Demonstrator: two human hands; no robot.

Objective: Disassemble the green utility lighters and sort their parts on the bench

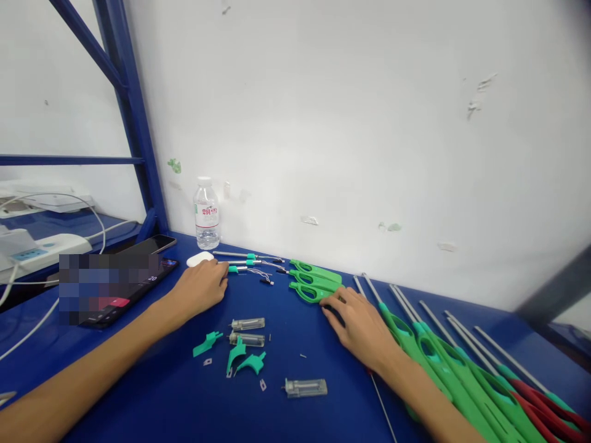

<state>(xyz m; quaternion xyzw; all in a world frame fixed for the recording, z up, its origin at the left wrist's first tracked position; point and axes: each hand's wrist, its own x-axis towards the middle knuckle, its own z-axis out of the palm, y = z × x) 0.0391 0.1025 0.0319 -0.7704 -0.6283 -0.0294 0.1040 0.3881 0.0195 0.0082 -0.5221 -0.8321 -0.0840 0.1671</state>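
Observation:
My left hand [203,286] is closed, its fingers bent over the near end of a thin metal tube [239,269] with a teal collar and loose wires. Two similar tubes lie just behind, and a white rounded case [199,258] touches the back of that hand. My right hand [355,326] has its fingertips bent against the nearest of several green lighter handle shells [308,291]; the contact is partly hidden. Between the hands lie clear fuel tanks [247,339], one more clear tank [305,387] nearer me, and teal triggers [252,363].
Long-tubed lighters with green handles [443,375] and red handles [540,400] fill the right side. A thin screwdriver shaft [382,406] lies under my right forearm. Left are a phone [138,289], a power strip [55,249] with cables, and a water bottle [207,215] by the wall.

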